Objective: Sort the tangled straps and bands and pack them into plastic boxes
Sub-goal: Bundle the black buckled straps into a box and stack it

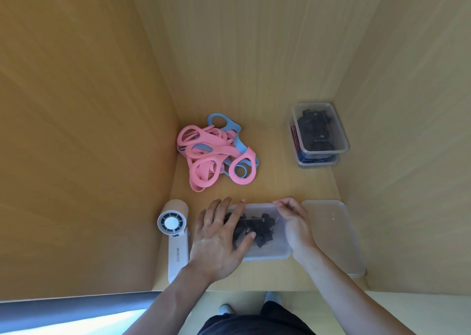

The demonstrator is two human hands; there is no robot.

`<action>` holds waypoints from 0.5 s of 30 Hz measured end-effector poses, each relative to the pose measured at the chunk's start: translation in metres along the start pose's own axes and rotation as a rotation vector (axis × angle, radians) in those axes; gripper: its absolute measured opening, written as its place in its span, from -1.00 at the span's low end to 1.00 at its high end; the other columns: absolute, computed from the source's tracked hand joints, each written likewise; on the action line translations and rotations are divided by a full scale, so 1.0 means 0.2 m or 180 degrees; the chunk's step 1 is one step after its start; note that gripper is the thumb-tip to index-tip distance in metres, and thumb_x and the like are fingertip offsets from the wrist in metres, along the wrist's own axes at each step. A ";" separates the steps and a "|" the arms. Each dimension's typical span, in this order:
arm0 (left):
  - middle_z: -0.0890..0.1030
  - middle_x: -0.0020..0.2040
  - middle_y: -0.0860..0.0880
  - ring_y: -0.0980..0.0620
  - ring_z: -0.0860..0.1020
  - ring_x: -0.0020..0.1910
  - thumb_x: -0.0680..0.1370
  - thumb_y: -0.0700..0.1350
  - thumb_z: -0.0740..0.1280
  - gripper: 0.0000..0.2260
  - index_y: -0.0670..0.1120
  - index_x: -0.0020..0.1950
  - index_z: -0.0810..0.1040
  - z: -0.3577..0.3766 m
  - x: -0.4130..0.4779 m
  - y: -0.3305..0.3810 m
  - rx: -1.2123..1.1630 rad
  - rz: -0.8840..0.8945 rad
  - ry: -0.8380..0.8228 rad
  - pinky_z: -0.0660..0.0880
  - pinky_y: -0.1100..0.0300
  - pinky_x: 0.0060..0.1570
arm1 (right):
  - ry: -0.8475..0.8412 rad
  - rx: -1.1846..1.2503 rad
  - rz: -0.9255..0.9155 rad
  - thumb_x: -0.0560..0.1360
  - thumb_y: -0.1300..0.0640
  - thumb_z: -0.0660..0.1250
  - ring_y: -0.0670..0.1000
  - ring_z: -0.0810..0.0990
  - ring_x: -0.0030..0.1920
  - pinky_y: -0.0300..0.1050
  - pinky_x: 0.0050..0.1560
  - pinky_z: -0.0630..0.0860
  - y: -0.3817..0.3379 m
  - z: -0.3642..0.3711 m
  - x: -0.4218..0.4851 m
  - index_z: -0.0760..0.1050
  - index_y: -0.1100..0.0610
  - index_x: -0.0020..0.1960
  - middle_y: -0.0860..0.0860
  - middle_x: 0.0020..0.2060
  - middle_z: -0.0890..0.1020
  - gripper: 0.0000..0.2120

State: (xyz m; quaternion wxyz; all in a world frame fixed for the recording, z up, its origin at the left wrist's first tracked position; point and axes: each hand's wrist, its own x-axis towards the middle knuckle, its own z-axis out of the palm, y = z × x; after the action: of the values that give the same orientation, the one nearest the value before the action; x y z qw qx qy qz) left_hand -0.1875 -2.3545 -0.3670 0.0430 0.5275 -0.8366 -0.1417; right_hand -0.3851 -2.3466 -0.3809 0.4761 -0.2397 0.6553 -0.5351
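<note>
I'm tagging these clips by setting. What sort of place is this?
Probably a small desk cubicle or study booth: a light wooden desktop walled by wooden panels on three sides, with a handheld fan and clear plastic boxes of straps on it.

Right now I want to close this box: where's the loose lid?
Head view: the lid lies flat at the near right, beside the open box, just past the right hand.

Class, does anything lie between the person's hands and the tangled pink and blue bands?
Nothing visible: only bare wooden surface separates the left hand and right hand from the tangled pink and blue bands.
</note>
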 end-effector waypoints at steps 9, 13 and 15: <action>0.07 0.66 -0.07 -0.09 -0.01 0.64 0.57 0.44 -0.09 -0.25 0.05 0.64 0.09 -0.01 0.00 0.01 0.0270 0.0168 0.0009 0.03 -0.24 0.55 | -0.0051 -0.0439 -0.0535 0.62 0.32 0.27 -0.08 0.52 -0.21 -0.25 -0.13 0.43 0.00 0.00 0.00 0.53 0.17 -0.18 -0.05 -0.28 0.61 -0.79; -0.06 0.67 0.03 0.03 -0.15 0.64 0.56 0.46 -0.14 -0.20 -0.01 0.66 0.08 -0.01 0.01 0.00 0.0320 0.0284 -0.0016 -0.10 -0.18 0.58 | -0.0087 -0.1181 -0.1069 0.65 0.27 0.23 -0.09 0.51 -0.24 -0.25 -0.18 0.42 0.02 0.01 0.02 0.51 0.07 -0.15 -0.07 -0.28 0.59 -0.76; -0.02 0.67 0.03 0.01 -0.12 0.64 0.53 0.50 -0.13 -0.16 -0.02 0.66 0.08 -0.01 0.01 0.00 0.0324 0.0296 -0.0056 -0.11 -0.17 0.58 | -0.0093 -0.1197 -0.1048 0.65 0.25 0.22 -0.10 0.51 -0.23 -0.24 -0.18 0.41 0.03 0.01 0.03 0.50 0.04 -0.16 -0.08 -0.27 0.59 -0.75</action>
State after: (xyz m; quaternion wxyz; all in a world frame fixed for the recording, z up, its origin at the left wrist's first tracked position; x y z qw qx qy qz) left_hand -0.1889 -2.3567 -0.3651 0.0153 0.4884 -0.8666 -0.1015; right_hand -0.3849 -2.3505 -0.3879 0.3390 -0.4353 0.6886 -0.4706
